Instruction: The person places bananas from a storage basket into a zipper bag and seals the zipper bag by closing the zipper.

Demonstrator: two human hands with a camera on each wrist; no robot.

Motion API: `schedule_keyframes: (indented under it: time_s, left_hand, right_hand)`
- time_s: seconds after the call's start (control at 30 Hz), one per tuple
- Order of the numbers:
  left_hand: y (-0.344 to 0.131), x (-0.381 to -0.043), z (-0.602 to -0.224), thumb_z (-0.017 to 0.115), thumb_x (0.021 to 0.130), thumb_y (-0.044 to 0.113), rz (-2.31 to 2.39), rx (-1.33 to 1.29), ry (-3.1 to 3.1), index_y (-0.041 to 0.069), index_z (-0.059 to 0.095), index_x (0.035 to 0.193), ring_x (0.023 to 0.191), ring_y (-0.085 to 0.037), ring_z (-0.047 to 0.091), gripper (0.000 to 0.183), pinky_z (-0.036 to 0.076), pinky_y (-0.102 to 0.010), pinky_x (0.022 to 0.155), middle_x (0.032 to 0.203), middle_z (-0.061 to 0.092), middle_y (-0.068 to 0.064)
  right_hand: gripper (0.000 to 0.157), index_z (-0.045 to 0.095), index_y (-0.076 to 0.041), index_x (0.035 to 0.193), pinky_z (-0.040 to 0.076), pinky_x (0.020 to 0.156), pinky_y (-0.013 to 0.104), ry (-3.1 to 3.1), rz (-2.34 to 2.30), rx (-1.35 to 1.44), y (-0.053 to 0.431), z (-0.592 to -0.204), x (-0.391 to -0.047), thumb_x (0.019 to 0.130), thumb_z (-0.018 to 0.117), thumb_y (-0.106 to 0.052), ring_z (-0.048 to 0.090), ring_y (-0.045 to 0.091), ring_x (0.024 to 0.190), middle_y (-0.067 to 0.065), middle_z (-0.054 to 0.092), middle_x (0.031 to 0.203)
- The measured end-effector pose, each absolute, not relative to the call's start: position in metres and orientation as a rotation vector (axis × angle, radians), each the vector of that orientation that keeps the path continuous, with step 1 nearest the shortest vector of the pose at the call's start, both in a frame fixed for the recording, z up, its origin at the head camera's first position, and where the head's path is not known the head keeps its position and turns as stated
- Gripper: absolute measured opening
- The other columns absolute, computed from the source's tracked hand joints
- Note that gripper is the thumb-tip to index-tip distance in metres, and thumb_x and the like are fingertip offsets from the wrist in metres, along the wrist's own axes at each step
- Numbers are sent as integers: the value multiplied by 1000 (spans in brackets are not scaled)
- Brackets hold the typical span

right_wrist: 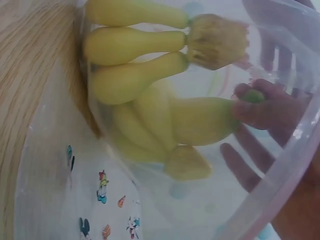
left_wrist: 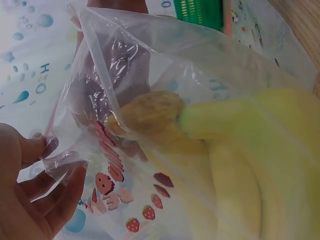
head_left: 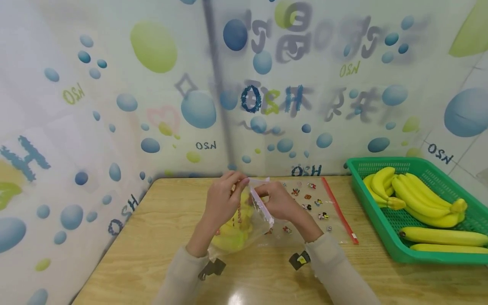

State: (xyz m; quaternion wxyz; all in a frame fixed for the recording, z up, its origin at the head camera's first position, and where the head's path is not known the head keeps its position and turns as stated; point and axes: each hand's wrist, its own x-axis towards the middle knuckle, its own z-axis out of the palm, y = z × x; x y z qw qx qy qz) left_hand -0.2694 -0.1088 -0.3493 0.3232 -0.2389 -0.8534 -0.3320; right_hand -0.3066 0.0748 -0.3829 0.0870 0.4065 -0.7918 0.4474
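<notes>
We pinch the rim of the clear bag (head_left: 254, 228) in the grip of our left hand (head_left: 225, 194); inside its mouth, the grip of our right hand (head_left: 280, 201) pinches the tip of a banana (right_wrist: 202, 120). Yellow bananas (right_wrist: 135, 46) fill the clear bag. Right of it, a red-zipped bag (head_left: 329, 201) lies flat on the tabletop (head_left: 141, 237); farther right sits a green basket (head_left: 375, 231).
</notes>
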Motion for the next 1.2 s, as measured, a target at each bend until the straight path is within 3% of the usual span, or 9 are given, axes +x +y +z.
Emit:
schedule_keyframes:
  time_s: [0.2, 0.4, 0.63, 0.9, 1.2]
  left_hand:
    - [-109, -269, -350, 55, 98, 27, -876, -644, -2232, 15, 69, 90, 58, -6, 46, 20, 42, -21, 53, 85, 64, 4]
    - [-109, -270, -349, 55, 98, 28, -871, -637, -2240, 16, 69, 90, 60, -5, 49, 20, 44, -20, 53, 88, 66, 4]
    - [-110, -270, -351, 56, 98, 26, -864, -645, -2230, 16, 68, 90, 59, -5, 48, 18, 42, -20, 53, 85, 64, 4]
    - [-109, -270, -350, 54, 98, 28, -864, -650, -2234, 17, 68, 91, 58, -4, 48, 19, 43, -20, 54, 87, 65, 5]
    - [-111, -270, -349, 53, 99, 26, -873, -640, -2258, 17, 67, 89, 57, -3, 48, 19, 44, -20, 54, 84, 63, 6]
  right_hand:
    - [7, 74, -20, 83, 51, 62, 23, -2453, 1281, 1277, 77, -380, -306, 88, 71, -16, 62, 5, 68, -7, 73, 80]
    - [7, 75, -15, 90, 55, 70, 25, -2484, 1316, 1325, 80, -378, -305, 89, 69, -14, 69, 6, 79, -3, 75, 86]
    - [14, 74, -11, 102, 57, 81, 34, -2464, 1332, 1300, 83, -376, -304, 89, 68, -12, 69, 20, 96, 3, 73, 101]
    - [20, 71, -18, 107, 56, 82, 37, -2535, 1337, 1152, 96, -366, -297, 92, 62, -8, 67, 16, 96, -2, 71, 104]
    - [17, 70, -25, 105, 56, 80, 36, -2573, 1208, 1072, 130, -344, -287, 94, 62, -16, 67, 10, 91, -5, 71, 103]
